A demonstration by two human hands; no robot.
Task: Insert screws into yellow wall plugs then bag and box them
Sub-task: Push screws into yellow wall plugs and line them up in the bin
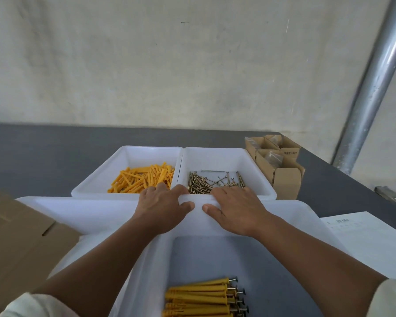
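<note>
Loose yellow wall plugs point(142, 179) lie in the left white bin point(128, 150). Screws point(201, 186) lie in the right white bin point(215, 150). My left hand point(162, 207) reaches over the near rim of the plug bin, its fingertips down among the plugs and hidden. My right hand point(236, 207) reaches over the rim of the screw bin, fingertips hidden among the screws. Both thumbs rest on the white rim between them. Closest to me, a white tray point(144, 271) holds several plugs with screws inserted point(199, 296).
A large brown cardboard box point(21, 236) stands at the near left. Small open cardboard boxes point(277, 161) with bagged parts sit at the back right. A printed paper sheet point(364, 236) lies at the right. A metal pole point(375, 83) rises behind the grey table.
</note>
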